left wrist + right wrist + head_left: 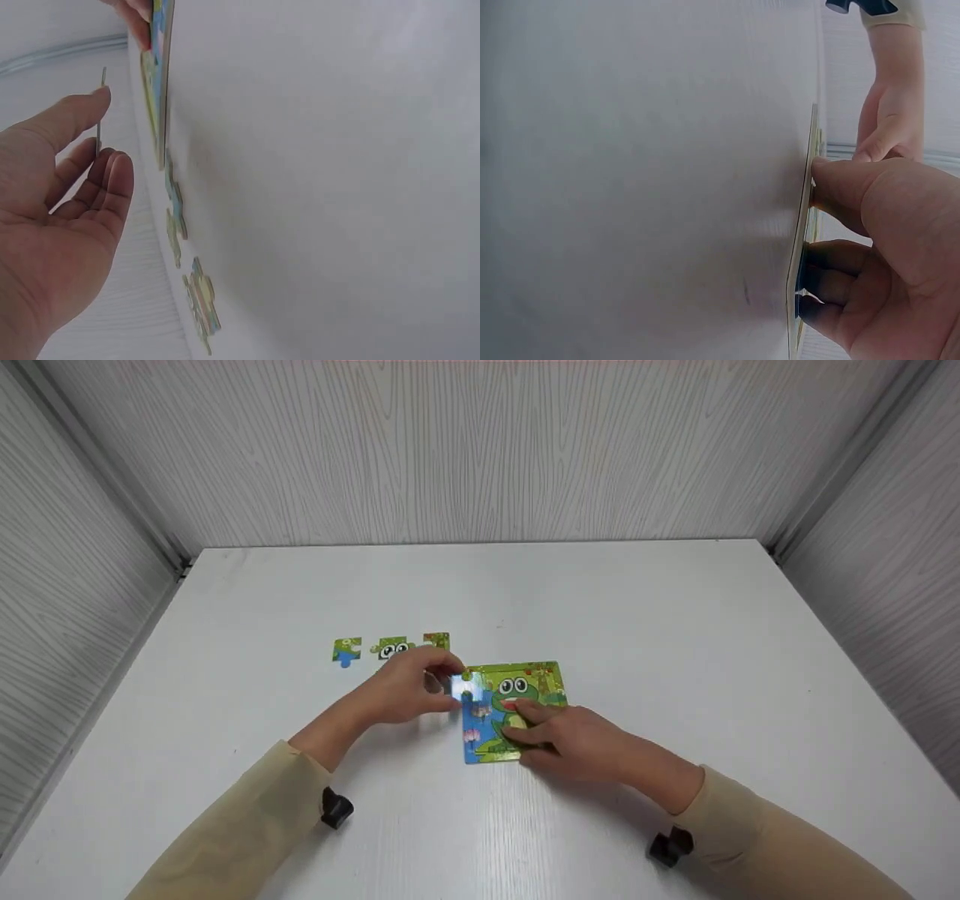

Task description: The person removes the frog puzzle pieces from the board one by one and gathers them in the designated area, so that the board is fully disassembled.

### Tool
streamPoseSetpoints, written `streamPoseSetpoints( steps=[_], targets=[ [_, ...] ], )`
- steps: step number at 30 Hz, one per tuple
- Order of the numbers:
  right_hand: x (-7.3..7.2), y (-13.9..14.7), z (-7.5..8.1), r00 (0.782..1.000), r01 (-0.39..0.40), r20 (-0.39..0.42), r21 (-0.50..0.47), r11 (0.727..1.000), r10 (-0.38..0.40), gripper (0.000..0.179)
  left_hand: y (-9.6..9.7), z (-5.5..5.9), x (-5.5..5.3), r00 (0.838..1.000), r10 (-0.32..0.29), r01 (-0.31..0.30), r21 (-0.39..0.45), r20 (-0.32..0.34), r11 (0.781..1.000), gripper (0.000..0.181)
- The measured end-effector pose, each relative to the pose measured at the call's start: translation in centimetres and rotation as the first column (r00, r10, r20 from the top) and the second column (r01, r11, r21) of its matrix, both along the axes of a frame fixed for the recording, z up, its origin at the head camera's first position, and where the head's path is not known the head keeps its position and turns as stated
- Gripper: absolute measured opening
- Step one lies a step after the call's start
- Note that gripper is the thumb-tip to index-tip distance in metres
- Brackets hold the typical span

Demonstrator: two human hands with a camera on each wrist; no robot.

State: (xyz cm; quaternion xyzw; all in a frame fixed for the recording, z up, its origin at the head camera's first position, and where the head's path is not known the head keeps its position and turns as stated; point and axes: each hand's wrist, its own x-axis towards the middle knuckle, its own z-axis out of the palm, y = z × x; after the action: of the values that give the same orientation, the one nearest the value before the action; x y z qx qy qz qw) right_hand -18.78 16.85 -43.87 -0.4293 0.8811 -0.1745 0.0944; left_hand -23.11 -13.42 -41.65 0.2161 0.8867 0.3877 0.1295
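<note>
There are two hands (409, 686) (581, 744), two sleeves (247, 817) (757, 825), two black wrist devices (337, 808) (670, 846), one counter (637, 615), three panelled walls (480, 450) (82, 532) (877, 540), one frog puzzle board (517, 667), three loose puzzle pieces (343, 649) (393, 648) (437, 640) and one held piece (99, 129).

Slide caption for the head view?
Left hand pinches a jigsaw piece; right hand touches the frog puzzle, three loose pieces nearby.

The frog puzzle (493, 711) is green and blue; sleeves (247, 810) beige.

I face a pale wood-grained back panel (480, 450) beyond the white desk (660, 615), a matching left wall (67, 585) and right wall (885, 555) alongside.
</note>
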Motion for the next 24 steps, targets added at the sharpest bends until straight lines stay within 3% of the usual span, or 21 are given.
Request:
streamPoseSetpoints(
  steps=[9,24],
  targets=[
    [0.0,0.1,-0.1,0.999,-0.02,-0.025,-0.002,1.0,0.02,0.042,-4.2,2.1,0.0,0.996,0.093,-0.094,0.052,0.012,0.994,0.05],
    [0.1,0.0,0.0,1.0,0.006,0.012,0.012,1.0,-0.007,0.044,-10.2,2.5,-0.1,0.985,0.168,-0.168,0.009,0.036,0.986,0.051]
  ],
)
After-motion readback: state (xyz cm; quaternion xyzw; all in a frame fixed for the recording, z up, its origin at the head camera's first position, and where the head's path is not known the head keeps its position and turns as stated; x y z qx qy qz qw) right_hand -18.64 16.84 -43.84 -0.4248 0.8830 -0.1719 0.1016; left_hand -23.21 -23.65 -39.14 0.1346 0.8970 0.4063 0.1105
